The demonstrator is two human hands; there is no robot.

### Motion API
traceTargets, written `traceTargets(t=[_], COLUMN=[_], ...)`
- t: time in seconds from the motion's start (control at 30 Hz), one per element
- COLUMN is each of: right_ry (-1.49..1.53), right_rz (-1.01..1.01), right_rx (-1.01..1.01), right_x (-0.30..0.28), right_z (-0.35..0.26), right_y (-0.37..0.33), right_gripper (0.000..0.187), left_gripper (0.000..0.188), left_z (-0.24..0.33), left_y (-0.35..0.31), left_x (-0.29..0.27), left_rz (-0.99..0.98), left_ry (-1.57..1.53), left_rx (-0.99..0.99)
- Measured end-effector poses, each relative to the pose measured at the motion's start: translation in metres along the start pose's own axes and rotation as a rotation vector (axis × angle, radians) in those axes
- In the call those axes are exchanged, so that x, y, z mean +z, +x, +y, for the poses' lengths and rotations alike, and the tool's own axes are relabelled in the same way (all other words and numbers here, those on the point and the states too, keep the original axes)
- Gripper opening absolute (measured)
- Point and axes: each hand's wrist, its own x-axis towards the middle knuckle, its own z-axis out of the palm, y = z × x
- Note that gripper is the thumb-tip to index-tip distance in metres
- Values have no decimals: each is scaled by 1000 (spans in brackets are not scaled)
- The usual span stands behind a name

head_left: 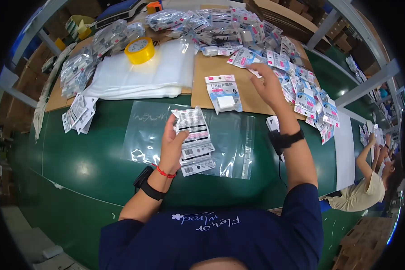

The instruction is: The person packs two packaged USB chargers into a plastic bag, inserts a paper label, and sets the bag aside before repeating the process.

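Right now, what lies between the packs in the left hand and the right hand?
The head view shows one white-and-blue package there, mostly on brown cardboard, with part of a clear bag nearer the left hand.

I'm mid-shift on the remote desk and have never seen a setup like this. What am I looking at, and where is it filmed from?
There is no machine here, just a person's two bare hands. The one picture comes from a wide fisheye camera on their head, looking down, so straight edges bend near the rim; picture left is their left.

The left hand holds a small stack of packs, printed backs up, above a flat clear bag on the green table. The right hand is at a pack by the far pile; whether it has a grip, I can't tell.

Yellow tape sits on stacked clear plastic. Someone else works at far right.
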Motion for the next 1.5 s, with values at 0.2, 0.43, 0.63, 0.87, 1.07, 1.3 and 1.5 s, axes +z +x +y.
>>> traceTargets(t=[0.2, 0.43, 0.63, 0.87, 1.07, 1.3, 1.5], right_ry=[-322, -68, -262, -241, 1023, 924, 656], right_rz=[-295, -184, -78, -216, -19, 159, 163], right_rx=[-439, -155, -569, -564, 296, 609, 521], right_x=[45, 33, 30, 46, 37, -7, -56], right_z=[-40, -62, -139, -131, -129, -94, -55], right_y=[-48, -54, -118, -152, -146, -143, -138], right_gripper=[45, 54, 62, 57, 46, 37, 37], left_gripper=[62, 61, 57, 57, 60, 28, 20], left_z=[6, 42, 51, 42, 43, 6, -42], left_y=[-2, -7, -3, -7, -20, 2, 14], left_x=[5, 19, 28, 47, 64, 70, 65], left_rz=[-9, -95, -235, -190, -260, -230, -318], left_ry=[-50, -219, -456, -74, -194, 594, 1277], left_rx=[2, 27, 107, 174, 46, 444, 808])
